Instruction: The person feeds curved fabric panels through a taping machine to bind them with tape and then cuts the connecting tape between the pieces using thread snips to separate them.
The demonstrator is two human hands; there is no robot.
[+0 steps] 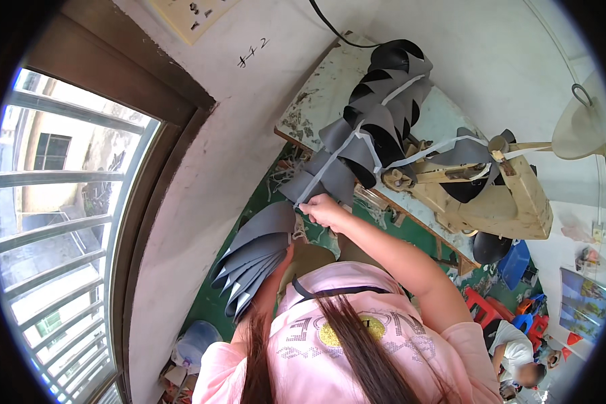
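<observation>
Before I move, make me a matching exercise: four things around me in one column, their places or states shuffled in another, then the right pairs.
Things:
1. Fanned stack of dark grey curved sheets
2. Right hand
3. Beige metal machine
4. Brown-framed window with metal bars

Places or states:
A. At the far left of the view
B. Pinching at the lower end of the long white strip
C. Over the left forearm
D. On the worn white tabletop

Pairs: 1-C, 2-B, 3-D, 4-A.

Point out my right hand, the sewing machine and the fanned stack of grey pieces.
Right hand [324, 211]: head view, back of the hand.
Sewing machine [501, 210]: head view, cream body.
Fanned stack [257, 249]: head view, middle grey pieces.
</observation>
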